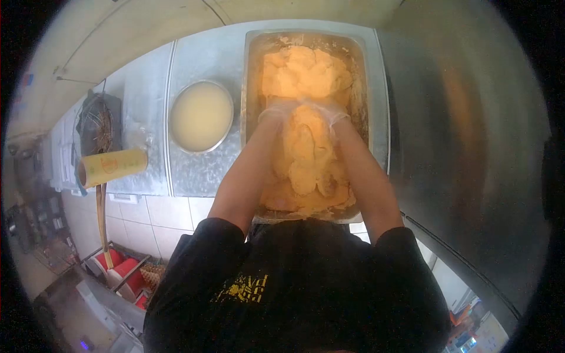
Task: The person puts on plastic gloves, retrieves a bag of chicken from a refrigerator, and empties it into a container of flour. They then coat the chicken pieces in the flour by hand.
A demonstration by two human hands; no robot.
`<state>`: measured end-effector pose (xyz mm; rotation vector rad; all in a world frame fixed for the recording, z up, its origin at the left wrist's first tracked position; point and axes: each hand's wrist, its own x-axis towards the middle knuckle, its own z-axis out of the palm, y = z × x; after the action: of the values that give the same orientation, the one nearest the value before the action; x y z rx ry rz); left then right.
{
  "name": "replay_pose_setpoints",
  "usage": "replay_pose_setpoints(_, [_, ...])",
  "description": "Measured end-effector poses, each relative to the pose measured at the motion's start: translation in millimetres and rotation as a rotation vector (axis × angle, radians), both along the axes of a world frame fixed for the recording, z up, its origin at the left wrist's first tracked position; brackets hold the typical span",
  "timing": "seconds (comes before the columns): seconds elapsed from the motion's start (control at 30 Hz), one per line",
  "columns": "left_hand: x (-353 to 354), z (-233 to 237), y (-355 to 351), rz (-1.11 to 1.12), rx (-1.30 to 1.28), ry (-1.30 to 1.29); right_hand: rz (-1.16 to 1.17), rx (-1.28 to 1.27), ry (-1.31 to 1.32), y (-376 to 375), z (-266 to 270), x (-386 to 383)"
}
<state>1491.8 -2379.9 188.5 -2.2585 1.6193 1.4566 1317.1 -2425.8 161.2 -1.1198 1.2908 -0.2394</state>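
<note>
A deep rectangular metal pan (248, 88) holds pale orange powder and lumpy pieces thickly coated in it. One heap of coated pieces (306, 73) lies at the far end, and another mound (306, 150) is between my forearms. My left hand (279, 110), in a clear plastic glove, reaches into the pan between the two heaps. Beside it is my right hand (331, 112), gloved the same way. Both touch the coated pieces. Powder, blur and the mound hide the fingers, so their grip does not show.
Left of the pan, a round metal bowl (202, 116) of pale yellowish liquid stands on the metal counter (200, 56). Further left are a cardboard roll (113, 167) and a dark wire basket (101, 126). A large metal surface (465, 135) borders the right side.
</note>
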Motion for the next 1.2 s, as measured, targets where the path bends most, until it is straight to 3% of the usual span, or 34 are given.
replay_pose_setpoints(0.07, [11,-79,25,-0.323,-0.261,-0.050,0.339,-0.012,0.157,7,20,-2])
replay_pose_setpoints(0.13, [6,-89,27,-0.503,-0.320,-0.119,0.651,-0.130,0.356,16,42,-3])
replay_pose_setpoints(0.2, [-15,-79,36,-0.532,-0.140,-0.190,0.911,-0.299,0.569,36,70,0])
replay_pose_setpoints(0.27, [-12,-17,41,-0.418,-0.040,-0.180,0.599,0.026,0.432,31,111,-4])
replay_pose_setpoints(0.33, [-10,34,58,-0.180,0.051,-0.073,0.329,0.139,0.314,28,79,-24])
replay_pose_setpoints(0.37, [-11,49,72,0.001,0.093,0.028,0.221,0.091,0.267,30,17,-47])
replay_pose_setpoints(0.4, [-12,63,86,0.189,0.122,0.123,0.228,0.033,0.241,40,8,-55])
replay_pose_setpoints(0.43, [-12,60,99,0.086,0.145,0.154,0.236,-0.026,0.217,52,19,-57])
replay_pose_setpoints(0.5, [-14,38,127,-0.259,0.134,0.167,0.487,-0.164,0.208,91,56,-72])
replay_pose_setpoints(0.6, [-24,17,136,-0.583,0.125,0.108,0.678,-0.118,-0.020,116,53,-71])
replay_pose_setpoints(0.7, [-26,3,112,-0.590,0.157,-0.040,0.724,0.042,0.262,101,47,-51])
replay_pose_setpoints(0.8, [-3,-29,120,-0.510,-0.489,-0.151,0.199,0.098,0.273,93,21,-51])
replay_pose_setpoints(0.9, [-28,51,107,-0.631,0.127,-0.334,0.230,0.048,0.262,115,1,-70])
replay_pose_setpoints(1.0, [-17,16,159,-0.391,0.018,0.119,0.378,0.016,0.340,146,34,-78])
replay_pose_setpoints(1.07, [-15,-45,188,-0.515,-0.294,0.182,0.479,0.021,0.304,155,35,-80])
replay_pose_setpoints(1.1, [-14,-47,185,-0.579,-0.466,0.202,0.520,0.013,0.263,149,32,-80])
replay_pose_setpoints(1.17, [-24,-53,175,-0.367,-0.129,0.292,0.456,0.038,0.088,141,26,-80])
replay_pose_setpoints(1.2, [-25,-50,170,-0.243,-0.111,0.327,0.418,0.050,-0.001,136,29,-77])
